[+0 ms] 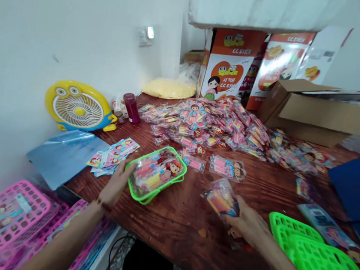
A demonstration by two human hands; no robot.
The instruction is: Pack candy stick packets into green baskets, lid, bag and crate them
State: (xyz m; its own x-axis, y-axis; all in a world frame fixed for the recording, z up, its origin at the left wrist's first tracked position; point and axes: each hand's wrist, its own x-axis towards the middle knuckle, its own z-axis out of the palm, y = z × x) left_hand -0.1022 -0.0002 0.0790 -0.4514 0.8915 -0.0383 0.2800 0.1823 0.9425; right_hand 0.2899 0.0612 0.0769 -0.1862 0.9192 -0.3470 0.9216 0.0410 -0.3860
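A small green plastic basket (148, 199) stands on the wooden table, with clear packets (156, 171) of pink and yellow sticks and cartoon figures inside it. My left hand (117, 185) grips the basket's left end, its fingers partly hidden by the rim. To the right, my right hand (244, 219) is closed on a few clear packets of sticks (220, 197), held low over the table. Two more packets lie just behind, one of pink sticks (227, 166) nearest. Printed cartoon cards (114, 156) are fanned out left of the basket.
A big heap of packets (197, 122) covers the table's back. Behind are printed cartons (229, 64) and an open cardboard box (320, 113). A yellow fan (80, 107) and purple bottle (131, 108) stand left. Green lids (325, 262) lie right, pink baskets (12, 215) lower left.
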